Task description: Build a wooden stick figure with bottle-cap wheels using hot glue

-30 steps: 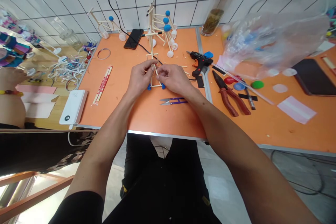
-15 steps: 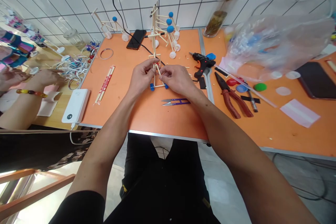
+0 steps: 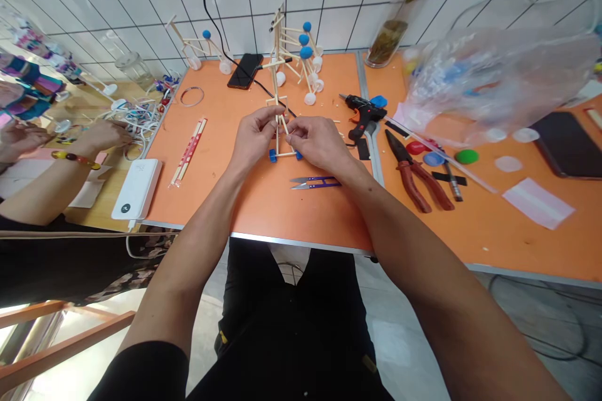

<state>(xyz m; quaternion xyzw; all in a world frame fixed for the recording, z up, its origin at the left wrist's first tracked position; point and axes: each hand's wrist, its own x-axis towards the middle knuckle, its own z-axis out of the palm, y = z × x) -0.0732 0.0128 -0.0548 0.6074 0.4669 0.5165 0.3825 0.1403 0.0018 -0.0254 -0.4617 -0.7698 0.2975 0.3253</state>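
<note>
My left hand (image 3: 254,135) and my right hand (image 3: 316,141) meet over the middle of the orange table (image 3: 263,200). Both pinch a small frame of thin wooden sticks (image 3: 281,131) that stands on two blue bottle-cap wheels (image 3: 272,155). The fingers of both hands are closed on the upper sticks. Just in front of my right hand lie small purple thread snips (image 3: 314,182).
Behind stand stick models with blue and white caps (image 3: 294,53), a black phone (image 3: 246,70) on a cable and a black glue gun (image 3: 362,111). Red pliers (image 3: 416,178), loose caps and a plastic bag (image 3: 493,78) lie right. Wrapped chopsticks (image 3: 188,150) and a white power bank (image 3: 136,189) lie left, beside another person's hands (image 3: 101,135).
My hands stay on the stick frame with hardly any shift. The other person's hand at the left has reached forward to the pile of white cables.
</note>
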